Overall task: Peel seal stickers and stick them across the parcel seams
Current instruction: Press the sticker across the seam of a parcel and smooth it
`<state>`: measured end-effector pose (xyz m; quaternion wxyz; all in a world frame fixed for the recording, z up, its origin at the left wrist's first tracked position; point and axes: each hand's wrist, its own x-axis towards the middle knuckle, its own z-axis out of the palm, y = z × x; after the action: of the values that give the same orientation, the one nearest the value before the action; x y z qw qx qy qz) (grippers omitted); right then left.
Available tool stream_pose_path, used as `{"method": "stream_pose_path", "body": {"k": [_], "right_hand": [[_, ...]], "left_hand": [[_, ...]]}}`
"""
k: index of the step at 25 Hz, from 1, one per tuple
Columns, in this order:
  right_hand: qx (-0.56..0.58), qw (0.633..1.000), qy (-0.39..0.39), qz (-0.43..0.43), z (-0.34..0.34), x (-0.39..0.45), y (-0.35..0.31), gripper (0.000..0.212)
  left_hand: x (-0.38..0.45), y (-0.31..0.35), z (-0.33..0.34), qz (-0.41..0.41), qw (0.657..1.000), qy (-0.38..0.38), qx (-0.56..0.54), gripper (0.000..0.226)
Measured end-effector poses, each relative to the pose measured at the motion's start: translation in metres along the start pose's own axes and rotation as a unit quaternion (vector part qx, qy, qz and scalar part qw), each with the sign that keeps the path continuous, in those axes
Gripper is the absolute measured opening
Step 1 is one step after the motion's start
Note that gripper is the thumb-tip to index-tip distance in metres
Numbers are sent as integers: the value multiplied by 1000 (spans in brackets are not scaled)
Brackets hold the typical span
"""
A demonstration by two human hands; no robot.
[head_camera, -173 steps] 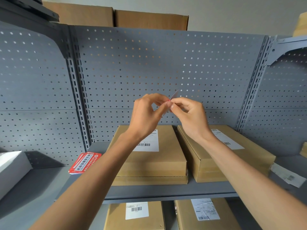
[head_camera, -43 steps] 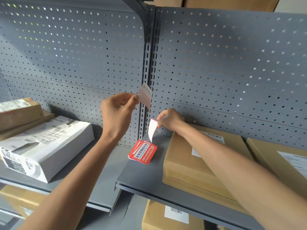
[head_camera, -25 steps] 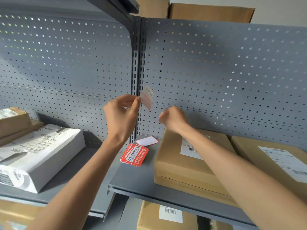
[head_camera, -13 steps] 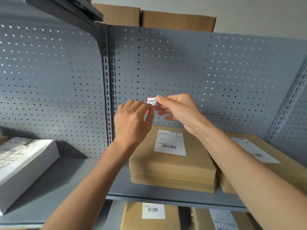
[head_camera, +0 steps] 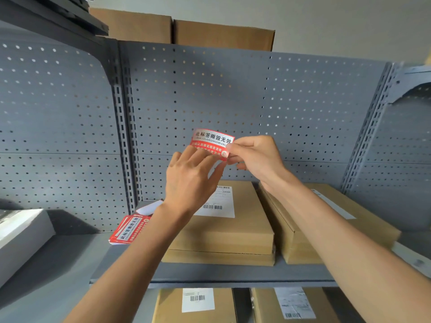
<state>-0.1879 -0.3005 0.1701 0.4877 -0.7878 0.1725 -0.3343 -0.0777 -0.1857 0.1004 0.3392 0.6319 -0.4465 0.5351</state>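
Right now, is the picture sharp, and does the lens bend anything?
Head view: the sticker text is sharp in the middle; the edges soften, as on the white box; the wide lens bends the shelf post at the right; soft light, with a dark shadow behind the white box.

Stockroom: grey pegboard shelving (head_camera: pixel 233 273), labelled cardboard parcels (head_camera: pixel 233 229) stacked on shelves.

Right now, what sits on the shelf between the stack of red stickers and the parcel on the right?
In the head view, another brown parcel lies between the sticker stack and the right parcel.
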Motion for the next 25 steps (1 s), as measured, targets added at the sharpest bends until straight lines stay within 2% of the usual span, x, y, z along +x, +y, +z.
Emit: {"method": "stream_pose_path", "body": {"k": [2, 4, 6, 10, 15, 25], "right_hand": [[2, 1000, 5, 6, -11, -3, 4, 12], [0, 1000, -2, 18, -25, -9, 9, 7], [-7, 1000, -14, 26, -36, -18, 14, 8], [-5, 999, -38, 37, -45, -36, 23, 14], [-8, 997, -70, 33, -49, -54, 31, 12], [-7, 1000, -21, 16, -25, -104, 33, 13]], "left_hand": [[1, 2, -6, -109, 991, -2, -74, 16], [-1, -2, -16, -232, 961, 5, -151, 16], [-4, -3, -22, -294, 938, -11, -184, 17], [-5, 15, -34, -345, 906, -75, -235, 10], [-15, 27, -44, -401, 863, -92, -293, 13], [-50, 42, -92, -454, 814, -112, -344, 11]]}}
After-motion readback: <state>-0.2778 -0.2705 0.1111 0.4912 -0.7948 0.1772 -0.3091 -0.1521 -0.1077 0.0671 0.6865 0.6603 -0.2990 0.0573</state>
